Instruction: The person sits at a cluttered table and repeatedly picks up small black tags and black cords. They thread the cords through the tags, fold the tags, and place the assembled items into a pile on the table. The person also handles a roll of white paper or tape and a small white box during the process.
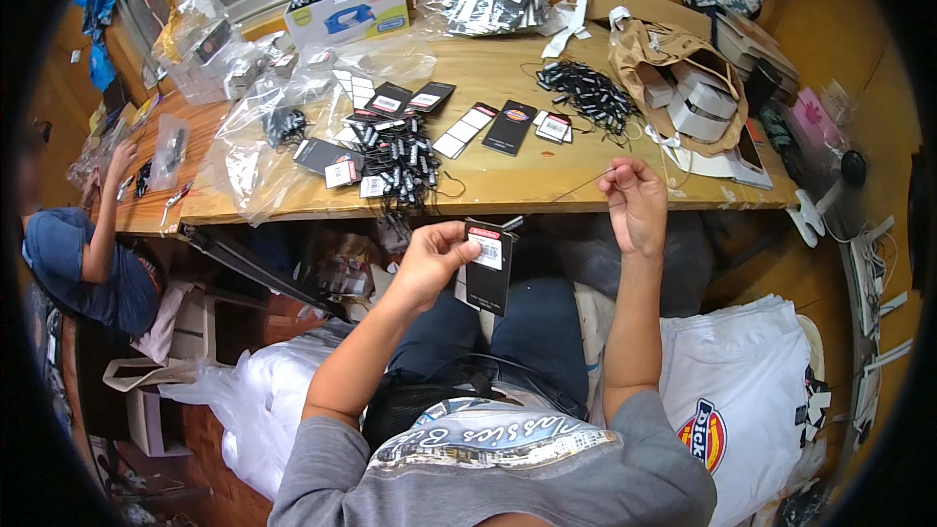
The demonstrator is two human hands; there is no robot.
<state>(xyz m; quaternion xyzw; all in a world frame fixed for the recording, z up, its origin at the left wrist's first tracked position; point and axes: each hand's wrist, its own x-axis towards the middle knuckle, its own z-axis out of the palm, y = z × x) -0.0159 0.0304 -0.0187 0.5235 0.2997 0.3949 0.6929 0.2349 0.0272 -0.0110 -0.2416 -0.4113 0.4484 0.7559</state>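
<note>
My left hand (426, 263) pinches a black hang tag (491, 285) with a white barcode sticker between thumb and fingers, above my lap. At least one more tag, with a white part, shows behind it. To the right and higher up, my right hand (636, 203) is closed in a pinch on the end of a thin dark cord (578, 187), drawn out toward the left. On the table, a pile of black tag strings (398, 158) with small plastic ends lies beyond my left hand. A second heap of strings (589, 96) sits beyond my right hand.
Loose tags (508, 128) lie mid-table beside clear plastic bags (259, 151). A brown paper bag (673, 68) holds white boxes at right. Folded white shirts (732, 400) lie beside me. Another person (93, 263) works at far left. The table's front edge (547, 205) runs before me.
</note>
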